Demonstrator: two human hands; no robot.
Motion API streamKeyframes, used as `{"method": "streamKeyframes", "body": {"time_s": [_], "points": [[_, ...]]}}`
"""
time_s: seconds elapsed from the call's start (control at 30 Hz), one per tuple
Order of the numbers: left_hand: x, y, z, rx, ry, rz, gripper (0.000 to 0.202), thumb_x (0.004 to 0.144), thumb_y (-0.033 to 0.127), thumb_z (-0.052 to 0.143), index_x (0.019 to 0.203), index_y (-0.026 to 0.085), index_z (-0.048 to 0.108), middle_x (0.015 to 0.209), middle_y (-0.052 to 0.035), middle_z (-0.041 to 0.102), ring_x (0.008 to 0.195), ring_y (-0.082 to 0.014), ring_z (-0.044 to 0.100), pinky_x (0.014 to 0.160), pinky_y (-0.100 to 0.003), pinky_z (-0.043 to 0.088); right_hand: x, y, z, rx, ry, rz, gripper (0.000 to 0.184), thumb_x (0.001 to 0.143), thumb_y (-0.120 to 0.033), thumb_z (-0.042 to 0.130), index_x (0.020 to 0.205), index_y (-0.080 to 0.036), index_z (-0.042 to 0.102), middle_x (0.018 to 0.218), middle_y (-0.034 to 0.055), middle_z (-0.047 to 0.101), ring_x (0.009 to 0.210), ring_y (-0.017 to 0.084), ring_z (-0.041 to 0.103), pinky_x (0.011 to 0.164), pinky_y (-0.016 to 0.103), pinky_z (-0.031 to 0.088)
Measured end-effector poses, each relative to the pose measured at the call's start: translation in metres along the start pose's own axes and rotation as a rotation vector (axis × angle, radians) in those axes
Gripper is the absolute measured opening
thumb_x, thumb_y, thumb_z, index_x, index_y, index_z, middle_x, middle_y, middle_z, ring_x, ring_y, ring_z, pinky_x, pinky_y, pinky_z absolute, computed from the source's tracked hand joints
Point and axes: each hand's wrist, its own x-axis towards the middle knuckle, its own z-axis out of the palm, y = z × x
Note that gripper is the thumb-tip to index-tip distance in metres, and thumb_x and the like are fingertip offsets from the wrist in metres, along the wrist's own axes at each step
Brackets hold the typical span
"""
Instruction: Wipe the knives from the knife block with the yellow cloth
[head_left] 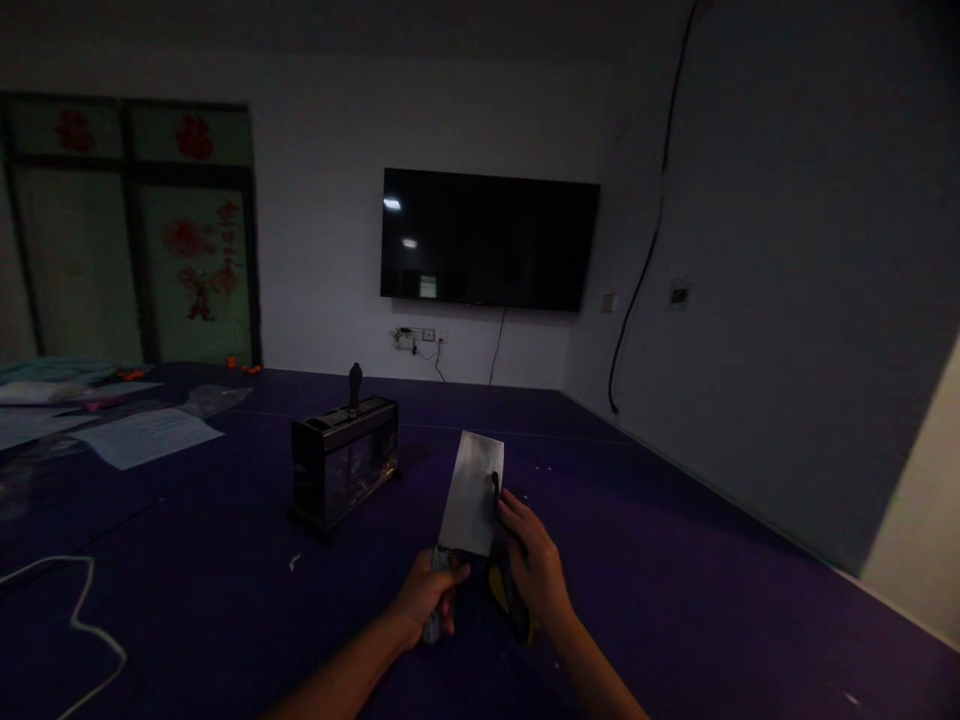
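Left hand (427, 595) is wrapped round the handle of the cleaver (471, 495), blade pointing away from me, probably to steady the flat with fingers behind it. Right hand (540, 565) is closed round a black-and-yellow tool (513, 595), tip over the blade's right edge; can't tell from my feed if they touch. Knife block (360, 462), 1 handle up, sits left, apart from blade. I'd judge more room rightward over the purple table (675, 570); wall (757, 400) well off.
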Motion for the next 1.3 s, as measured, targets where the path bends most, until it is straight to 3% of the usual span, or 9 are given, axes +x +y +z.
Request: {"method": "streamKeyframes", "body": {"time_s": [0.07, 0.17, 0.6, 0.83, 1.07, 1.3], "points": [[0.000, 0.000, -0.001, -0.002, -0.009, -0.003, 0.046, 0.055, 0.055, 0.066, 0.074, 0.021, 0.042, 0.033, 0.0120, 0.037, 0.023, -0.0085, 0.036, 0.031, -0.018, 0.028, -0.002, 0.000, 0.005, -0.060, -0.134, -0.095, 0.055, 0.075, -0.003, 0.035, 0.123, -0.024, 0.051, 0.133, 0.0054, 0.046, 0.124, 0.020, 0.039, 0.099, 0.043, 0.038], [0.000, -0.001, -0.002, -0.016, -0.014, 0.011, 0.045, 0.056, 0.055, 0.066, 0.074, 0.021, 0.042, 0.033, 0.0115, 0.038, 0.023, -0.0088, 0.037, 0.031, -0.017, 0.027, -0.004, 0.004, 0.009, -0.145, -0.234, -0.156, 0.063, 0.071, 0.003, 0.032, 0.127, -0.023, 0.046, 0.135, 0.0050, 0.043, 0.129, 0.019, 0.031, 0.099, 0.042, 0.039], [-0.001, 0.000, -0.003, -0.040, -0.030, 0.004, 0.044, 0.056, 0.053, 0.066, 0.071, 0.020, 0.043, 0.033, 0.0112, 0.037, 0.024, -0.0086, 0.037, 0.031, -0.017, 0.025, -0.004, -0.005, 0.010, -0.366, -0.205, -0.216, 0.063, 0.073, 0.004, 0.032, 0.129, -0.022, 0.044, 0.137, 0.0082, 0.040, 0.129, 0.020, 0.031, 0.097, 0.041, 0.041], [0.001, -0.001, -0.005, -0.066, -0.043, 0.013, 0.042, 0.056, 0.052, 0.067, 0.069, 0.020, 0.043, 0.033, 0.0111, 0.037, 0.023, -0.0087, 0.036, 0.030, -0.018, 0.026, -0.003, -0.013, 0.007, -0.438, -0.199, -0.205, 0.059, 0.069, 0.002, 0.039, 0.122, -0.021, 0.052, 0.134, 0.0070, 0.044, 0.125, 0.022, 0.036, 0.097, 0.042, 0.041], [0.002, 0.001, -0.004, -0.092, -0.038, 0.013, 0.040, 0.056, 0.051, 0.067, 0.066, 0.020, 0.042, 0.033, 0.0100, 0.037, 0.023, -0.0078, 0.034, 0.029, -0.017, 0.023, -0.007, -0.005, 0.011, -0.398, -0.173, -0.319, 0.054, 0.074, 0.002, 0.035, 0.118, -0.021, 0.056, 0.118, 0.0063, 0.059, 0.111, 0.019, 0.051, 0.090, 0.037, 0.048], [0.005, 0.001, -0.006, -0.144, -0.008, -0.012, 0.039, 0.057, 0.049, 0.067, 0.071, 0.020, 0.045, 0.033, 0.0102, 0.037, 0.024, -0.0085, 0.036, 0.029, -0.018, 0.024, -0.009, 0.002, 0.017, -0.342, -0.258, -0.399, 0.052, 0.077, 0.001, 0.033, 0.118, -0.020, 0.056, 0.120, 0.0057, 0.059, 0.114, 0.018, 0.051, 0.091, 0.035, 0.047]]}}
